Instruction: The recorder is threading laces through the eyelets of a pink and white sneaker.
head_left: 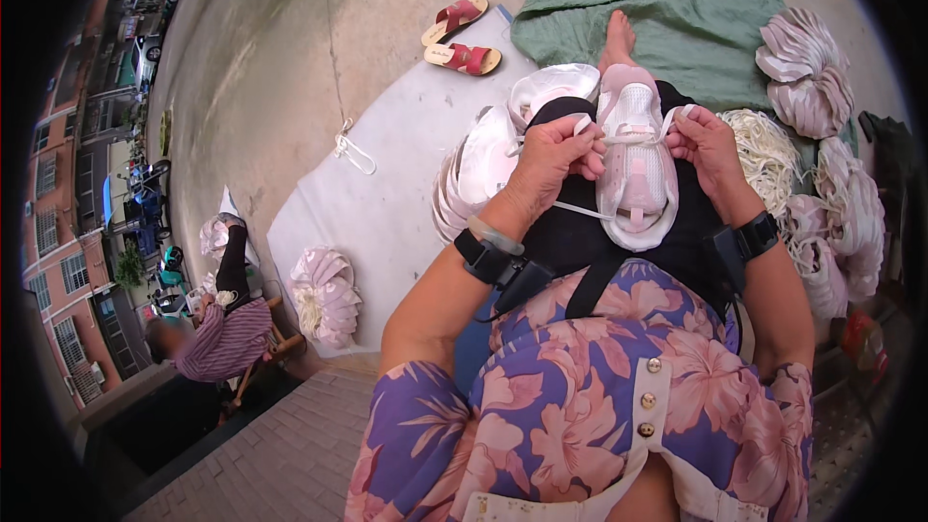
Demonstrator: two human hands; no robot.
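A pink and white shoe upper (638,179) lies lengthwise on my lap, one end toward me and the other toward my bare foot. A white shoelace (630,138) crosses its middle and runs out to both sides. On the left, my left hand (561,150) is closed, pinching one part of the lace between thumb and fingers. My right hand (704,140) pinches the lace at the right side, near the upper's edge. A loose length of lace trails below my left hand. Folded inner parts of the upper are hidden.
More shoe uppers (478,169) are stacked left of my lap, and bundled uppers (807,68) lie at the right beside a heap of laces (764,155). Red sandals (464,58) rest on a pale sheet (387,203); a green cloth (657,10) lies ahead. Another person (227,338) sits far left.
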